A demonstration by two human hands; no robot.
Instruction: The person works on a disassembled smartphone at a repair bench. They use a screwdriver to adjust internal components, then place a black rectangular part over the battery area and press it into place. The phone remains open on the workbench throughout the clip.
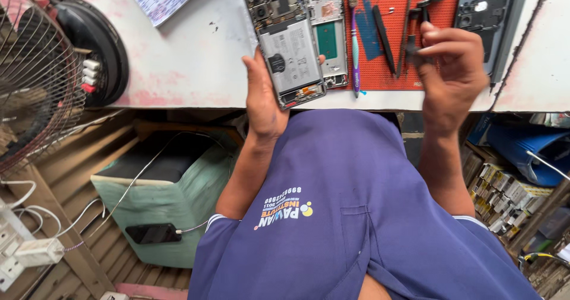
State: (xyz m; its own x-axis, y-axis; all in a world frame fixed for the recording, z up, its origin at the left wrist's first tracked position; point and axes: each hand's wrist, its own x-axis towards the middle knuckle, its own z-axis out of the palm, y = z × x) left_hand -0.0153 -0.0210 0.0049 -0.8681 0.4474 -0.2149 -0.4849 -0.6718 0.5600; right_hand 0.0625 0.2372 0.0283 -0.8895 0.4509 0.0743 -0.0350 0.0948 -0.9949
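Left hand (263, 95) is clamping an opened phone (285, 40), held upright above the table (190, 56) edge. Right hand (451, 68) is pinching tweezers (414, 44) over the red mat (389, 38), where a frame (328, 35) is lying.

Opened phone (288, 41) held in the left hand (263, 95) above the bench edge (178, 80), phone frame (328, 35) just right of it, work mat (392, 38) beyond, right hand (451, 77) over the mat's right part, fan (35, 74) far left.
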